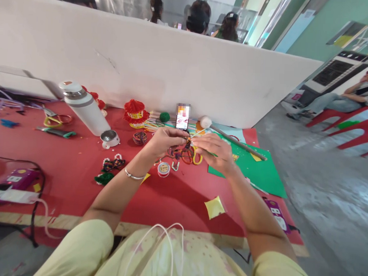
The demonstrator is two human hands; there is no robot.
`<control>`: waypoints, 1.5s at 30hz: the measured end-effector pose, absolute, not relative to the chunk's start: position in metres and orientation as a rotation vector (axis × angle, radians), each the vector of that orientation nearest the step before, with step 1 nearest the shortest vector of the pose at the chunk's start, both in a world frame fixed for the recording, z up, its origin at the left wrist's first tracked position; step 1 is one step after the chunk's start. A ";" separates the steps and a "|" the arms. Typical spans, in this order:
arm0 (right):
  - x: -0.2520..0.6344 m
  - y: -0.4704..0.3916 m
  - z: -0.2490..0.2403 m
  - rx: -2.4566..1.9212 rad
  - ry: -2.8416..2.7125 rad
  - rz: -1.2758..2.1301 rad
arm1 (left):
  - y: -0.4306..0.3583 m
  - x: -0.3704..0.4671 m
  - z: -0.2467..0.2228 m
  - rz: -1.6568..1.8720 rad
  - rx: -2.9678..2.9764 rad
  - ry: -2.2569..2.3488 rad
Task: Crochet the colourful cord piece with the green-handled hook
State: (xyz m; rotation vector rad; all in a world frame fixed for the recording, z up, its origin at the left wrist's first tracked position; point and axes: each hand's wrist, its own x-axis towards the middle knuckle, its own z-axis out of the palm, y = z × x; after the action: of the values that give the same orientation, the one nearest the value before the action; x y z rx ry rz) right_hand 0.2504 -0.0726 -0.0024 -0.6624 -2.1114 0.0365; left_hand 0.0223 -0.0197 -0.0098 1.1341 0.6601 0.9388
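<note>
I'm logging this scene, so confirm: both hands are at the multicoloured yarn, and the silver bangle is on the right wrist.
Wrong side: the head view shows the silver bangle on the left wrist. The rest stands.

Count on the table (181, 207): bottle (86, 111), one; cup (110, 140), one; phone (182, 117), one; spool (163, 170), one; cutter (56, 133), one; stick (240, 143), one; yellow packet (215, 207), one. Yarn balls: two, one green ball (164, 117), one multicoloured ball (140, 138). Purple boxes: two, one left box (25, 176), one right box (276, 214). Wearer's hands: two, left hand (167, 143) and right hand (216, 151). Strands (188, 142) between them: too small to count. Bracelet (134, 175): one.
</note>
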 end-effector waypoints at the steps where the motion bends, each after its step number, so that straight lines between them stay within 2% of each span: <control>1: 0.254 -0.074 0.008 -0.689 -2.148 0.097 | -0.017 0.020 -0.009 0.930 1.192 0.692; 5: 0.264 -0.075 0.034 -0.905 -2.087 0.521 | -0.011 0.018 -0.003 0.799 1.331 0.679; 7: 0.264 -0.071 0.030 -0.909 -1.947 0.858 | -0.013 0.021 0.001 0.715 1.311 0.582; 9: 0.258 -0.066 0.013 -0.787 -1.764 0.983 | -0.016 0.025 0.003 0.706 1.212 0.499; 12: 0.242 -0.063 -0.022 -0.796 -1.550 0.620 | -0.020 0.033 -0.001 0.802 1.039 0.480; 15: 0.227 -0.069 -0.049 -0.771 -1.590 0.336 | -0.023 0.041 -0.010 0.820 0.967 0.504; 18: 0.221 -0.076 -0.059 -0.711 -1.636 -0.004 | -0.024 0.044 -0.017 0.801 0.937 0.526; 21: 0.220 -0.079 -0.060 -0.726 -1.648 -0.111 | -0.026 0.042 -0.018 0.858 0.900 0.530; 25: 0.221 -0.081 -0.058 -0.797 -1.641 -0.083 | -0.027 0.039 -0.016 0.887 0.935 0.462; 36: 0.213 -0.091 -0.048 -0.801 -1.534 0.271 | -0.024 0.037 -0.027 0.897 1.070 0.461; 45: 0.218 -0.091 -0.061 -0.967 -1.314 0.533 | -0.023 0.033 -0.024 0.912 1.175 0.440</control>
State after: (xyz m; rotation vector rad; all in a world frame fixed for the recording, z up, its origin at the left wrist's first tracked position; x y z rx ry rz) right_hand 0.2183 -0.0910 -0.0606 -0.9667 -1.3136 0.5329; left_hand 0.0330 -0.0227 -0.0242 1.1747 0.4405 0.9122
